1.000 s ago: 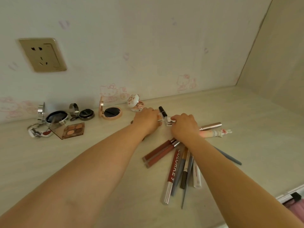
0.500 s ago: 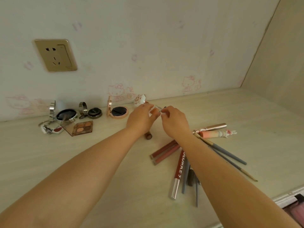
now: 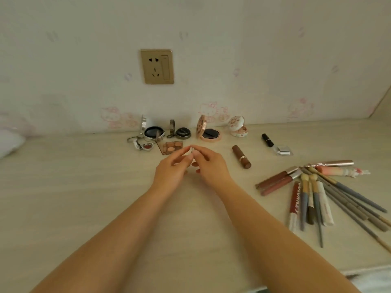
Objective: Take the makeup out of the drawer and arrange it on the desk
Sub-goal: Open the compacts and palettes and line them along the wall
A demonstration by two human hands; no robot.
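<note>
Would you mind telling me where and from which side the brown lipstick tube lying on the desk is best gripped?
Grip the brown lipstick tube across its middle, near the gold band, coming from above. It lies flat with bare desk along both long sides, so thumb and fingers can likely close across its width. The right hand is nearer.

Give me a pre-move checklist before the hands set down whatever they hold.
1. Item in grip: left hand and right hand meet fingertip to fingertip on something small; what it is: cannot tell.
2. Bare desk under the hands: ok.
3. Brown lipstick lying apart from the hands: ok.
4. Eyeshadow palette just behind the fingertips, close: not ok.
5. Compacts lined along the wall, pink compact open: ok.
</note>
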